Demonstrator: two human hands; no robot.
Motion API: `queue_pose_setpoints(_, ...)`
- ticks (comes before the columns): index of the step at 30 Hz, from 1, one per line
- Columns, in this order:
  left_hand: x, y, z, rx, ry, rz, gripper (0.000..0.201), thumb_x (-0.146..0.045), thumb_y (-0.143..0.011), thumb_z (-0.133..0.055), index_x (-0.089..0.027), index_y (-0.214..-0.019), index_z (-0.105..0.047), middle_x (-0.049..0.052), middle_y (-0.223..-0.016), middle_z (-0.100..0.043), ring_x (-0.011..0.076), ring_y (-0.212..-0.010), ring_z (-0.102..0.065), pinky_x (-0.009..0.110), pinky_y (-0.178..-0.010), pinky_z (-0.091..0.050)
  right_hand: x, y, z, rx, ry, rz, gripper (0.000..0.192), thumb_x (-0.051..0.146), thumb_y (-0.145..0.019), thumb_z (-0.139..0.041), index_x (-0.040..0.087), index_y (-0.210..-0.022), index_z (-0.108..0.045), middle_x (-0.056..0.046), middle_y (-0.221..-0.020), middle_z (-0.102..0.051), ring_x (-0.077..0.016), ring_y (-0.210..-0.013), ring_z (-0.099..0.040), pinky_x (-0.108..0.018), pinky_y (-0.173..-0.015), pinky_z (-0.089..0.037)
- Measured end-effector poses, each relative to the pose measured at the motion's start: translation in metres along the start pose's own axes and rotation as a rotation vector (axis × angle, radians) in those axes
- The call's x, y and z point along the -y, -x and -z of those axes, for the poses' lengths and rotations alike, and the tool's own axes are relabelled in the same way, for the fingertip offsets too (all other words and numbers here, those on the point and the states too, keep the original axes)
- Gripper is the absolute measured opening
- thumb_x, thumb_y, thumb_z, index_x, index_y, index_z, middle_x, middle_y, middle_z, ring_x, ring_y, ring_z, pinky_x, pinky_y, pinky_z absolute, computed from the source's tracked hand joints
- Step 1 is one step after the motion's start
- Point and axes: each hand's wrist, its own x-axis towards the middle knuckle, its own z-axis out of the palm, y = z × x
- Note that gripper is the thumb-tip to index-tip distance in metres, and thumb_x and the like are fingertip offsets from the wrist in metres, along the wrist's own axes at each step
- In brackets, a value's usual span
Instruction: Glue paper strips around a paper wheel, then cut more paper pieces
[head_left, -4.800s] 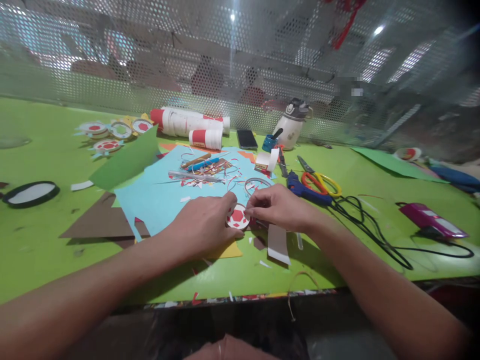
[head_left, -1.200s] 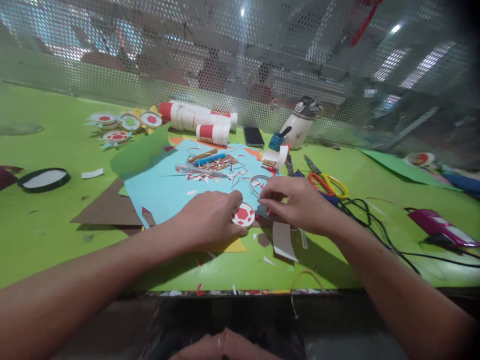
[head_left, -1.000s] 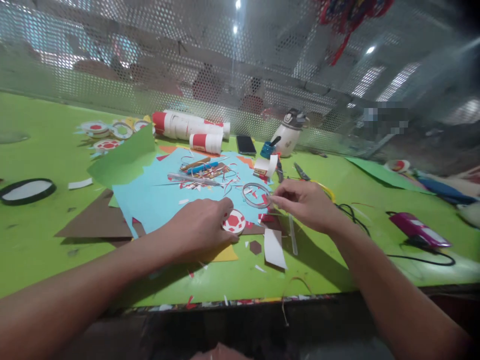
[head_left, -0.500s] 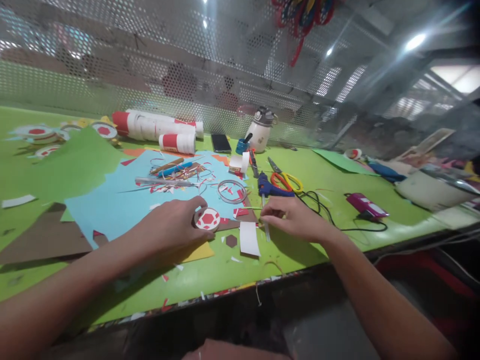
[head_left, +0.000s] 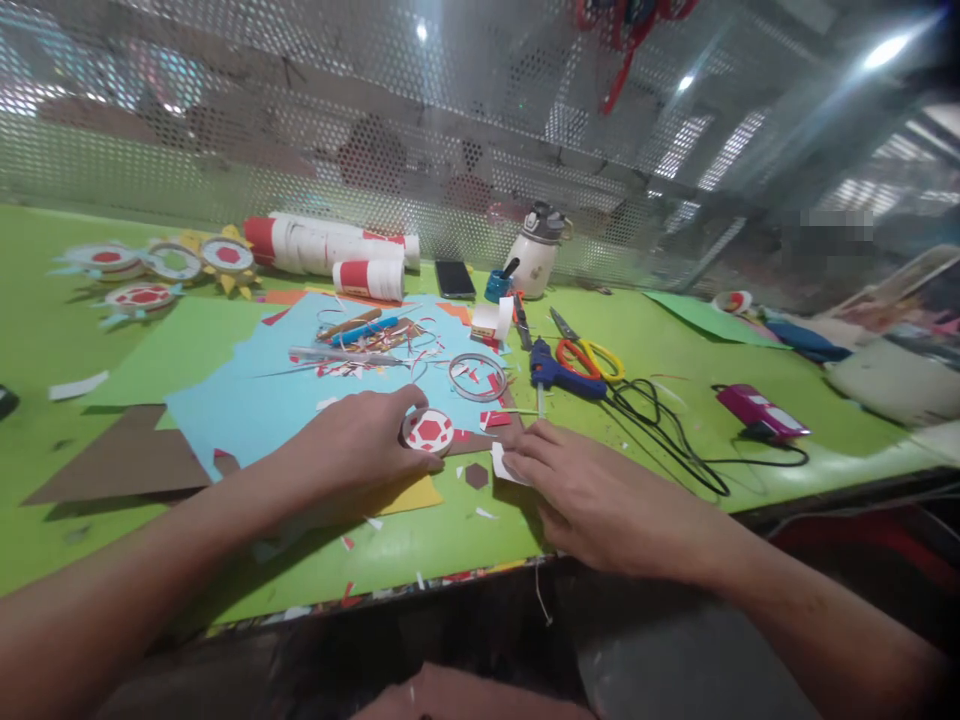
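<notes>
Bright green bench (head_left: 675, 370) under a perforated metal screen (head_left: 375, 130), strewn with a light blue paper sheet (head_left: 247, 400) and paper scraps. Left hand (head_left: 352, 455): grip pinched together on the round white paper disc with red hexagon pattern (head_left: 429, 431), thumb at its far edge, fingers at its near edge. Right hand (head_left: 592, 490): fingertips closed on the small white paper strip (head_left: 501, 462), just right of the disc. Beyond the right grip, a blue glue gun (head_left: 551, 372) and red-and-yellow scissors (head_left: 589, 355).
</notes>
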Motion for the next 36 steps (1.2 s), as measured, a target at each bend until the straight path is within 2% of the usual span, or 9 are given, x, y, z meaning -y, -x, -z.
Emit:
queue_pose_setpoints(4, -0.005, 0.002, 0.004, 0.006, -0.008, 0.023, 0.039, -0.053, -0.075, -0.053, -0.023, -0.099, -0.058, 0.007, -0.083, -0.068, 0.0234, -0.068, -0.06, 0.029, -0.052, -0.033, -0.004, 0.0, -0.01, 0.006, 0.032, -0.027, 0.036, 0.005, -0.082, -0.054, 0.011, -0.118, -0.059, -0.015, -0.119, -0.061, -0.0282, -0.106, -0.053, -0.045, -0.092, -0.047)
queue_pose_setpoints(9, -0.007, 0.002, 0.006, 0.021, -0.001, 0.029, 0.037, -0.05, -0.074, -0.056, -0.022, -0.097, -0.058, 0.007, -0.082, -0.068, 0.0236, -0.069, -0.061, 0.029, -0.052, -0.034, -0.02, -0.003, -0.026, -0.187, -0.072, -0.043, 0.026, 0.012, -0.094, -0.045, 0.012, -0.108, -0.066, -0.016, -0.112, -0.067, -0.027, -0.097, -0.057, -0.044, -0.083, -0.049)
queue_pose_setpoints(12, -0.004, 0.0, 0.003, 0.026, 0.002, 0.015, 0.041, -0.053, -0.073, -0.056, -0.022, -0.099, -0.057, 0.007, -0.082, -0.068, 0.0239, -0.069, -0.061, 0.029, -0.052, -0.034, -0.028, -0.005, -0.026, -0.273, -0.315, -0.154, 0.025, 0.016, -0.093, -0.047, 0.011, -0.106, -0.068, -0.013, -0.1, -0.071, -0.0246, -0.088, -0.062, -0.041, -0.077, -0.05)
queue_pose_setpoints(16, -0.004, 0.001, 0.0, 0.016, -0.034, 0.034, 0.039, -0.054, -0.074, -0.055, -0.022, -0.098, -0.054, 0.006, -0.078, -0.067, 0.0247, -0.068, -0.061, 0.029, -0.05, -0.031, -0.03, -0.02, -0.017, -0.336, -0.91, -0.47, 0.023, 0.031, -0.089, -0.056, 0.013, -0.096, -0.069, -0.008, -0.084, -0.074, -0.0177, -0.068, -0.065, -0.032, -0.064, -0.052)
queue_pose_setpoints(19, -0.007, 0.003, -0.001, -0.008, -0.089, 0.031, 0.042, -0.055, -0.075, -0.055, -0.022, -0.1, -0.052, 0.006, -0.078, -0.067, 0.0259, -0.069, -0.062, 0.03, -0.05, -0.03, -0.024, -0.04, -0.012, -0.369, -1.16, -0.516, 0.022, 0.032, -0.084, -0.062, 0.013, -0.094, -0.067, -0.003, -0.071, -0.071, -0.0124, -0.055, -0.06, -0.025, -0.053, -0.049)
queue_pose_setpoints(22, -0.01, 0.004, -0.001, -0.01, -0.144, 0.037, 0.043, -0.056, -0.075, -0.056, -0.021, -0.099, -0.049, 0.008, -0.082, -0.069, 0.027, -0.072, -0.063, 0.03, -0.051, -0.028, -0.017, -0.056, -0.008, -0.378, -1.15, -0.549, 0.015, 0.026, -0.083, -0.061, 0.013, -0.089, -0.065, 0.001, -0.058, -0.066, -0.0099, -0.046, -0.058, -0.02, -0.043, -0.043)
queue_pose_setpoints(26, -0.011, 0.004, -0.001, -0.011, -0.182, 0.026, 0.042, -0.054, -0.075, -0.057, -0.02, -0.099, -0.048, 0.008, -0.082, -0.069, 0.0289, -0.073, -0.065, 0.031, -0.05, -0.027, -0.01, -0.065, -0.003, -0.355, -1.083, -0.588, 0.01, 0.019, -0.081, -0.058, 0.014, -0.087, -0.064, 0.002, -0.056, -0.064, -0.0088, -0.042, -0.058, -0.017, -0.037, -0.038)
queue_pose_setpoints(32, -0.012, 0.003, -0.003, -0.001, -0.184, 0.036, 0.046, -0.056, -0.073, -0.059, -0.02, -0.101, -0.048, 0.008, -0.082, -0.07, 0.0292, -0.075, -0.066, 0.031, -0.051, -0.029, -0.008, -0.071, -0.008, -0.398, -0.848, -0.6, 0.008, 0.018, -0.08, -0.056, 0.014, -0.08, -0.063, 0.001, -0.054, -0.063, -0.0115, -0.042, -0.056, -0.023, -0.041, -0.044)
queue_pose_setpoints(36, -0.013, 0.003, -0.002, -0.003, -0.195, 0.015, 0.047, -0.055, -0.074, -0.059, -0.019, -0.102, -0.049, 0.009, -0.082, -0.071, 0.0299, -0.073, -0.066, 0.032, -0.05, -0.029, -0.01, -0.073, -0.011, -0.418, -0.674, -0.585, 0.01, 0.019, -0.08, -0.055, 0.015, -0.075, -0.062, 0.0, -0.053, -0.063, -0.0135, -0.044, -0.055, -0.025, -0.042, -0.041)
